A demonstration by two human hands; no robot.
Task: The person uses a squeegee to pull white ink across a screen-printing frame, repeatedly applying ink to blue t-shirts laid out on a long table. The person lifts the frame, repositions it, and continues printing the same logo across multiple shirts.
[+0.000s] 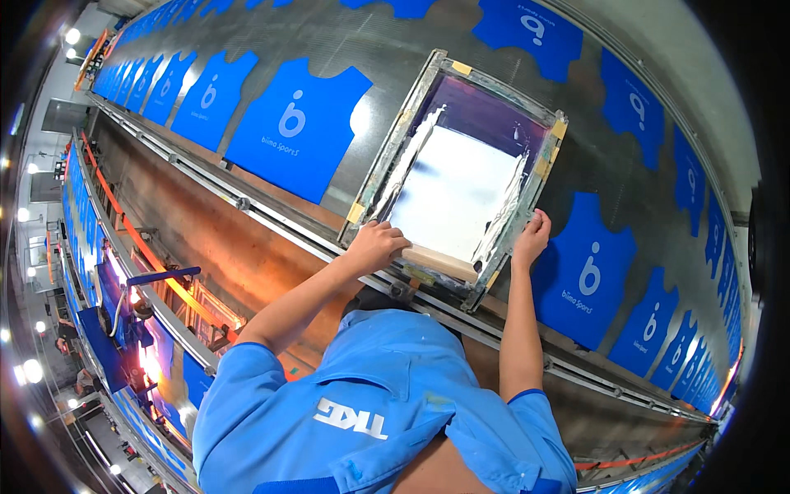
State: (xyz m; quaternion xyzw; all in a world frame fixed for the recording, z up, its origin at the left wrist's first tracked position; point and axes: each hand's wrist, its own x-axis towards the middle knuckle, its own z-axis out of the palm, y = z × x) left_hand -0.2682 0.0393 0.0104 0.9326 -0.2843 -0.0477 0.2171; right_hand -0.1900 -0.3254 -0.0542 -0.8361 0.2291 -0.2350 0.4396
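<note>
A screen printing frame with worn edges and yellow tape lies on the long dark printing table, with white ink spread over its purple mesh. My left hand is closed on the left end of a wooden squeegee at the near end of the screen. My right hand grips the right side of the frame near its lower part. Blue sleeveless shirt panels with white printing lie either side of the screen, a large one to the left and another to the right.
A metal rail runs along the table's near edge. More panels line the table's far side. At left are a parallel table, an orange rail, glowing heating equipment and small figures of other people in the distance.
</note>
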